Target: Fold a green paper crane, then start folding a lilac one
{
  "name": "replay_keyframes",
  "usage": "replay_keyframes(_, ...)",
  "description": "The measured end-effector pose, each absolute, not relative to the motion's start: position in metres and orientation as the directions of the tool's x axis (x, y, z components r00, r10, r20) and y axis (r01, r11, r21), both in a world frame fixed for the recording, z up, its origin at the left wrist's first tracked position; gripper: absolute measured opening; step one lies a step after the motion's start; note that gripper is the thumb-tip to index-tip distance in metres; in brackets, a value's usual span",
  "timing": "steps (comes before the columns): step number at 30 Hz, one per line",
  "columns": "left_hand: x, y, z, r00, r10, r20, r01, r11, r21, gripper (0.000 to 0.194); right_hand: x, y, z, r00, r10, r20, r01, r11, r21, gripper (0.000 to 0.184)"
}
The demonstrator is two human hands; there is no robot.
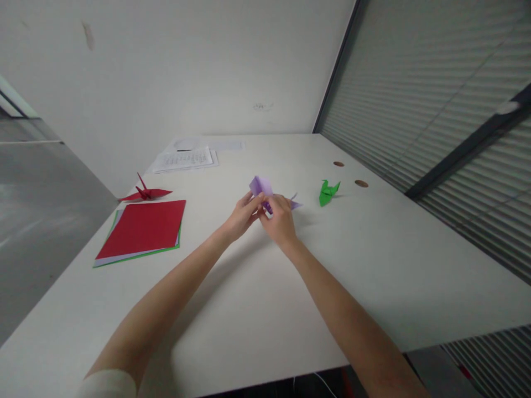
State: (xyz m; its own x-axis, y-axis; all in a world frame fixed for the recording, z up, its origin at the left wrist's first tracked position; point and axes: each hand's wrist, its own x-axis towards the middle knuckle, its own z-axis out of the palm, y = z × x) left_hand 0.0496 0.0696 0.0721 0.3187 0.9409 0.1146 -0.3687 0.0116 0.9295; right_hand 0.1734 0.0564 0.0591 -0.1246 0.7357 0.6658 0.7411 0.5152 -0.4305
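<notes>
Two bare hands meet over a white table (232, 315), the fingertips of both pinching a piece of folded purple paper (259, 184) between them. The left hand (242, 218) grips it from the near left, thumb on top; the right hand (282, 222) closes on it from the right, its fingers curled so that their tips are partly lost behind the knuckles. Much of the paper's middle is covered by the grip, leaving a broad flap standing up at the left and thin points poking out past the right hand; the exact folds are hard to make out. To the right, well apart, sits a small green crane (326, 195), near two round holes (361, 183) in the tabletop. On the left lies a stack of square sheets (143, 228), red on top, with only lilac and green edges showing beneath. Just beyond it rests a red crane (146, 193), wings spread. Farther back are loose pages (185, 159), their print too small to read. Blinds (435, 94) rise at right, cut off by the frame, as are both arms; a pale sleeve (108, 385) shows only on the left one.
</notes>
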Motion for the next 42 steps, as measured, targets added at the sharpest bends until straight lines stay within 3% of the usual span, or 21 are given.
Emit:
replay_keyframes(5,0.047,0.072,0.056,0.181,0.983,0.022,-0.386,0.050,0.921,0.028,0.171,0.051,0.033,-0.315,0.653,0.689,0.699,0.650,-0.297,0.040)
replay_keyframes(10,0.039,0.076,0.055,0.149,0.983,-0.107,-0.337,0.153,0.929,0.025,0.180,0.057,0.028,-0.278,0.643,0.713,0.659,0.668,-0.346,0.043)
replay_keyframes(19,-0.004,0.094,0.076,0.028,1.000,-0.004,-0.253,0.011,0.967,0.037,0.220,0.075,0.039,0.139,0.673,0.726,0.579,0.540,-0.611,0.047)
replay_keyframes(23,-0.016,0.100,0.077,-0.057,0.994,0.091,-0.185,-0.100,0.978,0.047,0.228,0.083,0.034,0.278,0.812,0.513,0.283,0.441,-0.852,0.066)
replay_keyframes(25,-0.018,0.102,0.074,-0.072,0.988,0.139,-0.124,-0.147,0.981,0.052,0.230,0.083,0.032,0.241,0.897,0.369,0.144,0.343,-0.928,0.053)
replay_keyframes(27,-0.018,0.103,0.070,-0.056,0.983,0.175,-0.075,-0.179,0.981,0.055,0.231,0.081,0.031,0.198,0.943,0.267,0.077,0.257,-0.963,0.034)
replay_keyframes(29,-0.018,0.104,0.065,-0.035,0.980,0.193,-0.048,-0.195,0.980,0.056,0.231,0.078,0.031,0.204,0.955,0.215,0.052,0.208,-0.977,0.027)
replay_keyframes(37,-0.022,0.109,0.056,0.031,0.987,0.156,-0.089,-0.153,0.984,0.059,0.231,0.073,0.035,0.225,0.961,0.164,-0.022,0.173,-0.985,0.027)
replay_keyframes(42,-0.026,0.105,0.065,0.328,0.941,0.087,-0.267,0.004,0.964,0.071,0.228,0.074,0.032,0.223,0.970,0.098,-0.159,0.135,-0.978,0.031)
